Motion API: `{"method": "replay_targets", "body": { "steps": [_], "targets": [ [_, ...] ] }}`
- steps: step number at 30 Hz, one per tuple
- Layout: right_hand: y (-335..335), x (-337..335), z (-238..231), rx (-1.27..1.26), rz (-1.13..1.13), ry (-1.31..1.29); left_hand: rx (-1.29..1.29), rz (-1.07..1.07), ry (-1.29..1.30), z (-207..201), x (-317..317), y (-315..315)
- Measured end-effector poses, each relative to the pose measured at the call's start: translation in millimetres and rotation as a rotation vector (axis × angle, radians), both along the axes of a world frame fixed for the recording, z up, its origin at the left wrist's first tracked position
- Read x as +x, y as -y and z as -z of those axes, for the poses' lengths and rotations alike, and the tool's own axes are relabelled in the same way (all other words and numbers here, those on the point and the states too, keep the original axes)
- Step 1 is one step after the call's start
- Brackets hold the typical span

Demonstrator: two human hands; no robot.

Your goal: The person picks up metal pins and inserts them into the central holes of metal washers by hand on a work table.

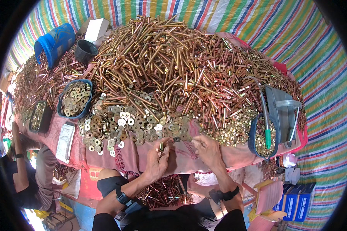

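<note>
My left hand [158,158] is closed around a short brass-coloured metal piece [161,146], perhaps a bolt, whose end sticks out above the fingers. To its right, my right hand [208,151] has its thumb and fingers drawn together at the near edge of the heap; whatever they hold, if anything, is hidden. A dark washer [176,139] lies between the two hands. Loose flat washers [137,125] spread in front of my left hand. Small brassy nuts [235,133] lie beyond and right of my right hand. Behind them rises a big pile of long brassy bolts [169,57].
A blue tub [91,92] of washers and a dark tray [46,127] stand left, near a pale metal block [65,142]. At right are a nut-filled tub [252,140], a green-handled tool [268,138] and a grey scoop [281,111]. Another person's arm [19,161] is far left.
</note>
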State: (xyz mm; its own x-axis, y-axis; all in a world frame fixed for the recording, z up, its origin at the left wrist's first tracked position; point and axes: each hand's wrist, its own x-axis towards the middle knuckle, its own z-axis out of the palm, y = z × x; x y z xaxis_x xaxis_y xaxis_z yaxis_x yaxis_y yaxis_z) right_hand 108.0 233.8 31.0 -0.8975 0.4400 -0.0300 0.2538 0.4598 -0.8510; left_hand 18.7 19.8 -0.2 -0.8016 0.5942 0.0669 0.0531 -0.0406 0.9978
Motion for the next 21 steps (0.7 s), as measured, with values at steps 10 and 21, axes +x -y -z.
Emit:
{"method": "replay_targets", "body": {
  "steps": [10,21],
  "targets": [
    [-3,-16,12,0.442,-0.014,-0.116,0.315,0.177,0.219,-4,0,-20],
    [37,-14,-30,-0.743,-0.173,-0.079,0.111,0.219,0.003,5,-1,-17]
  ]
}}
